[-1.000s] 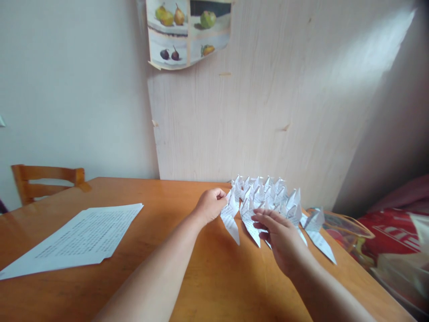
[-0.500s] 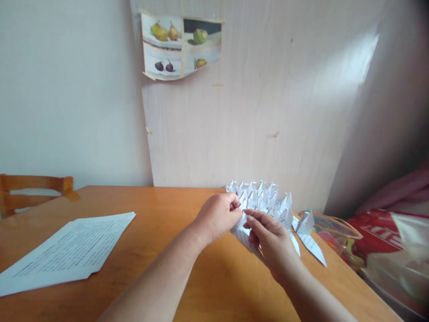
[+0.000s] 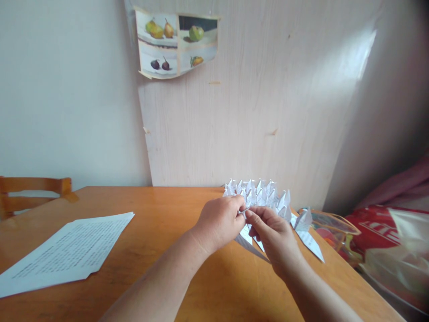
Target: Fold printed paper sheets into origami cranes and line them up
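My left hand [image 3: 219, 221] and my right hand [image 3: 271, 227] meet fingertip to fingertip over the table. Both are closed in a pinch on a small piece of folded paper [image 3: 247, 209], mostly hidden by the fingers. Below and between them, white printed paper flaps [image 3: 246, 234] show; I cannot tell whether these belong to the held piece. Just behind the hands stand several white origami paper cranes [image 3: 258, 193] with pointed tips, grouped in rows. One more crane [image 3: 304, 220] sits apart to the right, its long wing pointing toward me.
A stack of printed sheets [image 3: 72, 250] lies on the left of the wooden table [image 3: 161, 214]. Off the right edge are a clear bag [image 3: 335, 226] and a red bag [image 3: 375, 228]. A wooden chair [image 3: 36, 184] stands at the far left; a fruit picture [image 3: 177, 44] hangs behind.
My hands have come closer together, the left one shifting slightly right, with fingertips now meeting on the paper. The view has shifted slightly; the cranes and sheets stay put.
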### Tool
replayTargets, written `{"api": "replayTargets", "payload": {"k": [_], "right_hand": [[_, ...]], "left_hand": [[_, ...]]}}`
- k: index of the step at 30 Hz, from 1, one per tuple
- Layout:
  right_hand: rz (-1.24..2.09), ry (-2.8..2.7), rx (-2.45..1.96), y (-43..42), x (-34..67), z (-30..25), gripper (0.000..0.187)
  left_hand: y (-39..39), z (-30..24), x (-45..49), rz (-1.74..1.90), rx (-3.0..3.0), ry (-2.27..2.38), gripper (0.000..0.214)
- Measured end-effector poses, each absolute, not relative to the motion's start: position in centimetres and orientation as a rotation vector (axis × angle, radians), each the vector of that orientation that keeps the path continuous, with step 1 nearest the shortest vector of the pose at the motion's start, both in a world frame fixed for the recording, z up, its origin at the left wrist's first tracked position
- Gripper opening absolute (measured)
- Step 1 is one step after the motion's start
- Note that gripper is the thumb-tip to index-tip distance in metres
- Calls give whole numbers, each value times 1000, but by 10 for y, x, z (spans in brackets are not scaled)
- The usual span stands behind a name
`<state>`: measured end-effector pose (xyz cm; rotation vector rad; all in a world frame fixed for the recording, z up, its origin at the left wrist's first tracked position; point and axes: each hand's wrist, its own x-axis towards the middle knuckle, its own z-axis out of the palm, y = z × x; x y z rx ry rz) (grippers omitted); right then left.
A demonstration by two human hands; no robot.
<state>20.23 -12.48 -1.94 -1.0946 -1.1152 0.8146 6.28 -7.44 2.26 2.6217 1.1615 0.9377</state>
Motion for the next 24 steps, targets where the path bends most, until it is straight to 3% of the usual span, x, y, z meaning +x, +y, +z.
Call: {"api": "replayTargets", "payload": {"k": [14,24], "right_hand": [[856,-1088,-1034,-122,207,-21,32],[868,-1116,-1040,-122,214,-20,26]], "left_hand": [[-75,20,65,917,2738,1128,7],[-68,16,62,942,2390,878,3]]}}
